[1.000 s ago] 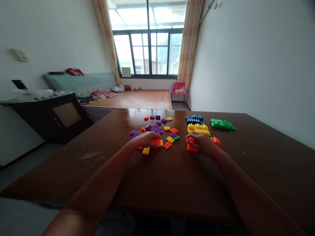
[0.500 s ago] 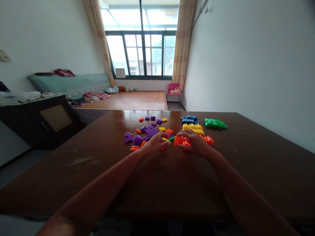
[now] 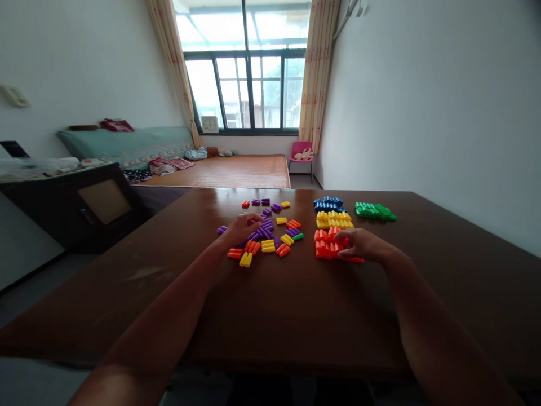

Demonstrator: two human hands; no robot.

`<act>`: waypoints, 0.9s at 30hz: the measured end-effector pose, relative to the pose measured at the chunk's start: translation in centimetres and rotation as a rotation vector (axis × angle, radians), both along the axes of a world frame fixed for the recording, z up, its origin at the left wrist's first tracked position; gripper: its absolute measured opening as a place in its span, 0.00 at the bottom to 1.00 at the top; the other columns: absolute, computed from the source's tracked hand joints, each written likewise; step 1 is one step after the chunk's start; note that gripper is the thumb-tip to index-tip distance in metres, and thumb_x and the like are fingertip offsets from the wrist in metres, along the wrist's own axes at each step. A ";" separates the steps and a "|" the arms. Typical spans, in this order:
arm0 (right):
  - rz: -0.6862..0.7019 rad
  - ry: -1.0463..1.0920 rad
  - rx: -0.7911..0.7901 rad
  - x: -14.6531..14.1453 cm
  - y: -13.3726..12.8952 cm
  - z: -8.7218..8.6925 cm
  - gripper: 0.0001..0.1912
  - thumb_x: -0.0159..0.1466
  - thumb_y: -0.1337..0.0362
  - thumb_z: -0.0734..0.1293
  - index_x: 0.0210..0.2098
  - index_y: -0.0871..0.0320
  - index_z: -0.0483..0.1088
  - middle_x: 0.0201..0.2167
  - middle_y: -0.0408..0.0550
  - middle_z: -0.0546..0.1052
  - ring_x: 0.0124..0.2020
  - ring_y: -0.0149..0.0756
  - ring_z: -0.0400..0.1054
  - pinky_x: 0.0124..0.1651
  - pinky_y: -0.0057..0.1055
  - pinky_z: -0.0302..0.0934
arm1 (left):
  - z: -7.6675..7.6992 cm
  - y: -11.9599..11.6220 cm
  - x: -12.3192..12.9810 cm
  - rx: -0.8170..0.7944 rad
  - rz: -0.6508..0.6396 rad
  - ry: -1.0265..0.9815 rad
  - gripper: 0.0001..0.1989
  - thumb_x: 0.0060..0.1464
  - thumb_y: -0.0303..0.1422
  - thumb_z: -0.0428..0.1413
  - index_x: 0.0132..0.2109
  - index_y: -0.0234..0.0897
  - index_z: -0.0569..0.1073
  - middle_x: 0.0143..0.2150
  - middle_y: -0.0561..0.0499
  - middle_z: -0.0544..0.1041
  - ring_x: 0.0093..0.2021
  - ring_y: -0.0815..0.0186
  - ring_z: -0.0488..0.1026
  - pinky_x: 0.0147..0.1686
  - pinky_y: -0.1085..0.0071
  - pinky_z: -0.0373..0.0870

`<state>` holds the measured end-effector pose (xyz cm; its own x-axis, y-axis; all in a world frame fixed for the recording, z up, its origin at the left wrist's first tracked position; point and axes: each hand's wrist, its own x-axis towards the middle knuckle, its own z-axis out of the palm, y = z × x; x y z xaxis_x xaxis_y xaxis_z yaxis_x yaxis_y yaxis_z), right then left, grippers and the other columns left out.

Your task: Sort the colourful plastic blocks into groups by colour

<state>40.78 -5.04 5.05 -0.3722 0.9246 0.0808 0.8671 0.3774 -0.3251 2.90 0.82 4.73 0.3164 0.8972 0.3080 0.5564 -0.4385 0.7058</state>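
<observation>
My left hand (image 3: pixel 242 227) hovers over a loose pile of purple pieces (image 3: pixel 265 228), its fingers reaching forward and apart. Around that pile lie yellow pieces (image 3: pixel 267 246), orange pieces (image 3: pixel 252 247) and one green piece (image 3: pixel 298 236). On the right, my right hand (image 3: pixel 359 245) has its thumb and fingers spread at the edge of an orange-red group (image 3: pixel 325 243), touching or just above it. Behind that group sit a yellow group (image 3: pixel 333 220) and a blue group (image 3: pixel 329 204). A green group (image 3: pixel 375 211) is farther right.
All the pieces lie on a dark brown table (image 3: pixel 304 304). Beyond it are a low bed (image 3: pixel 245 169), a pink chair (image 3: pixel 301 149) and a window. A dark cabinet (image 3: pixel 63 197) stands at the left.
My left hand has moved left and forward, from the middle to the purple pile. My right hand has shifted right, uncovering more of the orange-red group. The view has turned slightly.
</observation>
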 end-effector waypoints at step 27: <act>0.407 0.440 0.151 -10.1 -2.7 -1.3 0.21 0.63 0.57 0.65 0.55 0.49 0.66 0.54 0.50 0.69 0.35 0.31 0.69 0.39 0.32 0.67 | -0.5 -3.4 4.8 -0.333 -0.526 -0.118 0.29 0.50 0.34 0.60 0.60 0.36 0.67 0.38 0.49 0.78 0.36 0.66 0.74 0.35 0.72 0.68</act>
<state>30.69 -7.73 3.71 -0.5951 0.6817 0.4255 0.4407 0.7196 -0.5366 7.73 -2.60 4.25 0.7222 0.6845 0.0993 0.2357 -0.3786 0.8950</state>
